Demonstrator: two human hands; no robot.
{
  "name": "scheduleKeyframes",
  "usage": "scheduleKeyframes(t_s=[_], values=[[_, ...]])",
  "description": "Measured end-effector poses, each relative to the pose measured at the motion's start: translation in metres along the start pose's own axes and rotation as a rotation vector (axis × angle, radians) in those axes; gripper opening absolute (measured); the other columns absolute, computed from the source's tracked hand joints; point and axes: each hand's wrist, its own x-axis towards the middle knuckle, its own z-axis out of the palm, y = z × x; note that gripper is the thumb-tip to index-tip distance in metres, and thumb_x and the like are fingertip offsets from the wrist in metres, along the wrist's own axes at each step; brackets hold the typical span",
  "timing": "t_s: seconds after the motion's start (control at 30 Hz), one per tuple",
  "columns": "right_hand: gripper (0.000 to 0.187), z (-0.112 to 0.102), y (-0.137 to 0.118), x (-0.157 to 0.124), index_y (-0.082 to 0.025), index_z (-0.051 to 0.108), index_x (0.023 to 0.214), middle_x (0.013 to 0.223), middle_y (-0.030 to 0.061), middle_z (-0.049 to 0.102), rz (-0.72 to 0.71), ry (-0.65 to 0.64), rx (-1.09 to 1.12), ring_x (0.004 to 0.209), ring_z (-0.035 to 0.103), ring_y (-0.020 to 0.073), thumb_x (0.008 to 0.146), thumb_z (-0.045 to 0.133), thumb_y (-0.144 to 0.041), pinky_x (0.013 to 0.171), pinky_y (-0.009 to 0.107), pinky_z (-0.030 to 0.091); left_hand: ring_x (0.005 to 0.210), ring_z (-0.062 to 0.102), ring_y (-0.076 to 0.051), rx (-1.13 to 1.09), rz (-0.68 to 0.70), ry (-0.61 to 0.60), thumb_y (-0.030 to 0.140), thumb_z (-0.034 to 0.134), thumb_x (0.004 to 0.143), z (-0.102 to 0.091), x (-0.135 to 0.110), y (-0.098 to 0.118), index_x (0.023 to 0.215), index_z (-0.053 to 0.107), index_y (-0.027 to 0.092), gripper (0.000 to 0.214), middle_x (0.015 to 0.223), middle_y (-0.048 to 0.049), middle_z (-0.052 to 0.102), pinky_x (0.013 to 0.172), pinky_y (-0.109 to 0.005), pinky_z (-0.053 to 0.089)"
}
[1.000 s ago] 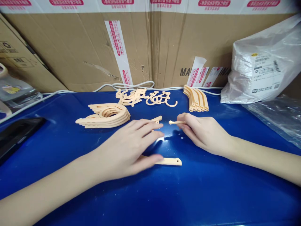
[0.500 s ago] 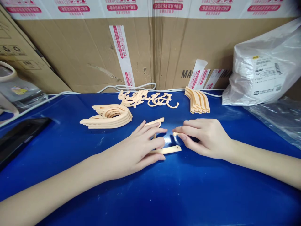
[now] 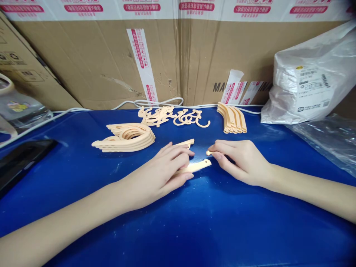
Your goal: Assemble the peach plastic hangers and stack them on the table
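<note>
Our left hand (image 3: 169, 170) reaches over the blue worktop (image 3: 178, 230), thumb and fingers pinching a pale bar (image 3: 194, 167) whose holed end points to 2 o'clock. At that hand's 1 o'clock we see the tip of another pale piece (image 3: 185, 142); the hand covers the rest, so we cannot tell whether it joins the bar.

At 3 o'clock from the left hand, our right hand (image 3: 239, 163) pinches a small pale part (image 3: 208, 152) between thumb and forefinger, its knobbed tip near the bar's holed end but apart from it.

From the left hand, we find a stack of looped pieces (image 3: 125, 139) at 10 o'clock, loose hooks (image 3: 158, 115) at 12 and a black phone (image 3: 25, 163) at 9. Curved bars (image 3: 232, 118) lie bunched at the right hand's 12 o'clock.
</note>
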Motion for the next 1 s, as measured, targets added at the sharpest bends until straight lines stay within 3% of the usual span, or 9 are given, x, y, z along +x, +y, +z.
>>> scheduleKeyframes(t_s=[0.13, 0.37, 0.53, 0.67, 0.77, 1.0], values=[[0.026, 0.0009, 0.0002, 0.0009, -0.016, 0.059, 0.092, 0.075, 0.0023, 0.064, 0.052, -0.047, 0.06, 0.063, 0.061, 0.0122, 0.1, 0.036, -0.026, 0.059, 0.024, 0.041, 0.137, 0.038, -0.02, -0.031, -0.024, 0.051, 0.028, 0.041, 0.1, -0.0008, 0.002, 0.0018, 0.085, 0.046, 0.021, 0.017, 0.124, -0.0061, 0.057, 0.115, -0.045, 0.028], [0.028, 0.0003, 0.0037, 0.0012, -0.017, 0.057, 0.091, 0.072, 0.0007, 0.061, 0.04, -0.076, 0.147, 0.061, 0.058, 0.0117, 0.101, 0.034, -0.029, 0.059, 0.024, 0.04, 0.134, 0.041, -0.02, -0.085, -0.051, 0.06, 0.031, 0.039, 0.101, -0.0016, 0.0046, 0.0032, 0.082, 0.04, 0.022, 0.02, 0.116, -0.0046, 0.06, 0.114, -0.047, 0.027], [0.033, -0.0013, 0.0023, 0.0016, -0.018, 0.053, 0.087, 0.07, -0.0009, 0.057, 0.074, -0.083, 0.257, 0.059, 0.054, 0.0103, 0.103, 0.029, -0.034, 0.058, 0.024, 0.039, 0.13, 0.045, -0.02, -0.101, -0.072, 0.073, 0.031, 0.039, 0.1, 0.0002, 0.0035, 0.0041, 0.082, 0.038, 0.023, 0.02, 0.105, -0.0036, 0.062, 0.11, -0.046, 0.034], [0.034, -0.0023, -0.0014, 0.0033, -0.02, 0.046, 0.08, 0.063, -0.0038, 0.051, 0.144, -0.084, 0.348, 0.053, 0.047, 0.0092, 0.102, 0.03, -0.039, 0.053, 0.023, 0.036, 0.13, 0.046, -0.023, -0.104, -0.112, 0.095, 0.033, 0.041, 0.099, -0.0005, 0.0024, 0.0036, 0.093, 0.047, 0.021, 0.014, 0.115, -0.0061, 0.062, 0.104, -0.042, 0.042], [0.03, -0.0023, -0.0023, 0.0045, -0.02, 0.046, 0.079, 0.06, -0.0058, 0.047, 0.144, -0.088, 0.353, 0.049, 0.043, 0.0083, 0.102, 0.035, -0.037, 0.05, 0.022, 0.033, 0.135, 0.041, -0.023, -0.034, -0.051, 0.099, 0.03, 0.04, 0.1, -0.0008, 0.0027, 0.0022, 0.109, 0.055, 0.021, 0.019, 0.128, -0.0069, 0.057, 0.11, -0.042, 0.038], [0.03, -0.0004, -0.0014, 0.0023, -0.019, 0.05, 0.085, 0.066, -0.0041, 0.052, 0.086, -0.122, 0.335, 0.054, 0.048, 0.0088, 0.102, 0.036, -0.039, 0.053, 0.022, 0.035, 0.137, 0.038, -0.018, -0.027, 0.002, 0.06, 0.03, 0.039, 0.101, -0.0005, 0.0026, 0.0023, 0.102, 0.062, 0.02, 0.025, 0.133, -0.0053, 0.054, 0.118, -0.038, 0.027]])
